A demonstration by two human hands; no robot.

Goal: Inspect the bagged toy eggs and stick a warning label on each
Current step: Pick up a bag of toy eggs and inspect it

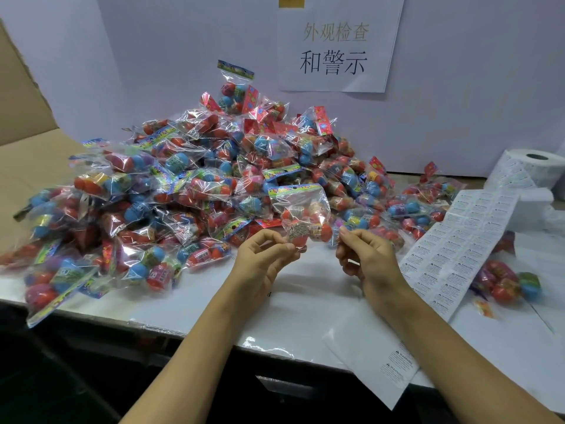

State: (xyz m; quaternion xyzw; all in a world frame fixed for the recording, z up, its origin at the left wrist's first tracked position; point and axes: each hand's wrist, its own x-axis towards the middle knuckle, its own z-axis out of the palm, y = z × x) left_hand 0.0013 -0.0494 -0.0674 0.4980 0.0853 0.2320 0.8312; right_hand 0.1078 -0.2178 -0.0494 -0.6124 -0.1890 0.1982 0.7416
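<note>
A clear bag of toy eggs [302, 215] with a colourful header card stands upright between my hands at the centre of the white table. My left hand [264, 258] pinches its lower left corner. My right hand [363, 255] pinches the bag's lower right edge with thumb and forefinger. Behind them rises a big pile of bagged eggs [183, 185]. A strip of white warning labels [458, 240] runs from a label roll [532, 169] at the right down toward the table's front edge.
One bag of eggs [507, 283] lies alone at the right beside the label strip. A cardboard flap [27, 142] stands at the left. A paper sign [336, 47] hangs on the white back wall. The table edge [214, 335] runs below my forearms.
</note>
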